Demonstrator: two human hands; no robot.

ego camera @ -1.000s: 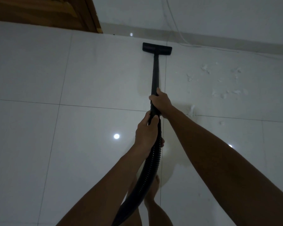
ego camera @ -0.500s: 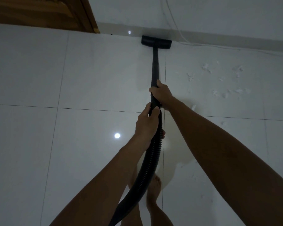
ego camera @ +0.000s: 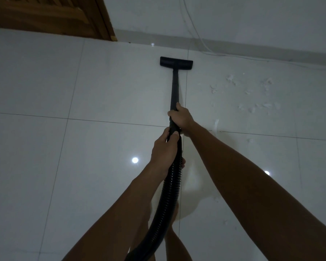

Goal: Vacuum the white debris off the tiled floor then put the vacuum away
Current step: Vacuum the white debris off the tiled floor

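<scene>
A black vacuum wand (ego camera: 175, 87) runs away from me to a flat black floor head (ego camera: 176, 62) resting on the white tiled floor (ego camera: 45, 147), a short way from the far wall. My right hand (ego camera: 181, 117) grips the wand higher up. My left hand (ego camera: 165, 149) holds it just behind, where the ribbed black hose (ego camera: 169, 194) starts and curves down past my legs. White debris (ego camera: 256, 95) lies scattered on the tiles to the right of the wand, and a few small bits (ego camera: 225, 222) lie nearer me.
A wooden door (ego camera: 51, 16) stands at the top left. A thin white cable (ego camera: 196, 31) hangs down the far wall and trails along the skirting to the right. My bare feet are under the hose at the bottom.
The floor head, which had been pushed up to the skirting half a second ago, has been pulled back toward me and now sits clear of the wall. Both hands keep their grip.
</scene>
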